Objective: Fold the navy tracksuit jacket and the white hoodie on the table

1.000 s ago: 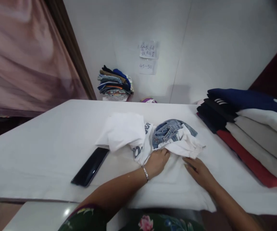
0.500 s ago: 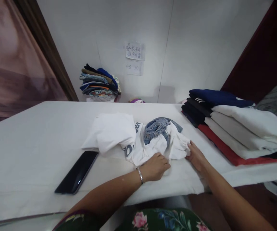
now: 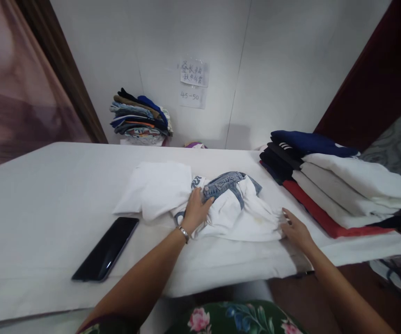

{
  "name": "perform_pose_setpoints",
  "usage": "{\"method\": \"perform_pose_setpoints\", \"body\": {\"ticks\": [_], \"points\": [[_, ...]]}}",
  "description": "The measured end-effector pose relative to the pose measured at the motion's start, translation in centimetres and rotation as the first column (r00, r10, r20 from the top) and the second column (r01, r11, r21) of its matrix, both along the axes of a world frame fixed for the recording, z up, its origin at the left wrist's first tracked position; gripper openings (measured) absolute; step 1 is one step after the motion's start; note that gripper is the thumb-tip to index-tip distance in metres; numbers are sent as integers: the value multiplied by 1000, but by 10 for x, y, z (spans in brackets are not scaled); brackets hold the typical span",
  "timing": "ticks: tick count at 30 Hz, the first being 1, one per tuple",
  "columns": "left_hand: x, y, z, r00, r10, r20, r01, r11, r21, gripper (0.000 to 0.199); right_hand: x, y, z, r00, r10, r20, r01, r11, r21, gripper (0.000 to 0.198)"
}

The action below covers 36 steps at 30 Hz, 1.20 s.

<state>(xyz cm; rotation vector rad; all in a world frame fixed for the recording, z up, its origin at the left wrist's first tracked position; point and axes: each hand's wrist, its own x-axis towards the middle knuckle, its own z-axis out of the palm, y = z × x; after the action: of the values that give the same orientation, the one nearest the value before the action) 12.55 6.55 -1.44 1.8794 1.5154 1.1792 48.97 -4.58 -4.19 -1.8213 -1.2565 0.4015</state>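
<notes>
A white garment [image 3: 245,218] with blue denim parts lies crumpled on the table in front of me. My left hand [image 3: 197,211] is at its left side, fingers and thumb closed on the fabric by the edge of the denim part [image 3: 226,183]. At the other end, my right hand [image 3: 295,230] pinches the gathered end of a white sleeve, stretched out to the right. To the left, a folded white cloth [image 3: 164,188] lies against the garment, with dark lettering showing between them.
A black phone [image 3: 106,250] lies on the white table [image 3: 40,208] at left. Folded clothes [image 3: 353,185] are stacked at right, white ones over a red one. Another clothes pile [image 3: 139,118] stands behind the far edge, near paper signs [image 3: 193,83] on the wall.
My left hand has moved from the front edge up and left to the denim part. My right hand has shifted slightly right and down, drawing the sleeve out straighter.
</notes>
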Motion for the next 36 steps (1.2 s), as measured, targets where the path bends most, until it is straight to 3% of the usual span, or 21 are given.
{"method": "perform_pose_setpoints", "body": {"ticks": [2,4,8,12,15,18,20,23,26,29,31,33,36], "points": [[0,5,-5,997,-22,69,30,992,-123,62,-2,7,3,978,58,201,-69,996,49,54],[3,3,-8,984,-101,144,123,981,-149,58,-12,19,13,971,101,218,-124,988,93,49],[12,-12,-8,958,-206,201,230,968,-100,57,-50,52,33,948,276,-159,-263,960,99,50],[16,-20,-9,950,-243,198,263,961,-84,57,-80,81,39,761,233,-606,-221,971,97,52],[13,-18,-10,968,-209,140,217,975,-42,51,-86,89,30,664,170,-729,-170,983,74,48],[10,-18,-8,969,-218,-115,230,968,99,52,-85,86,16,619,168,-767,-159,983,86,45],[12,-24,-5,920,-255,-298,329,915,233,55,-84,82,10,587,170,-792,-151,984,99,45],[21,-40,-2,800,-353,-485,556,741,378,54,-82,76,9,533,173,-828,-155,982,106,46],[35,-60,-2,640,-467,-610,747,562,354,59,-80,68,16,424,221,-878,-250,961,121,56],[43,-74,-3,489,-570,-660,858,450,248,62,-79,62,21,383,199,-902,-260,960,101,63],[44,-77,-2,454,-608,-651,879,424,217,59,-79,61,22,412,169,-895,-226,971,79,57],[42,-75,-1,476,-634,-610,871,436,228,55,-80,61,21,429,154,-890,-236,970,54,45],[37,-68,0,596,-621,-509,797,535,280,62,-80,63,17,425,180,-887,-250,965,76,29]]}}
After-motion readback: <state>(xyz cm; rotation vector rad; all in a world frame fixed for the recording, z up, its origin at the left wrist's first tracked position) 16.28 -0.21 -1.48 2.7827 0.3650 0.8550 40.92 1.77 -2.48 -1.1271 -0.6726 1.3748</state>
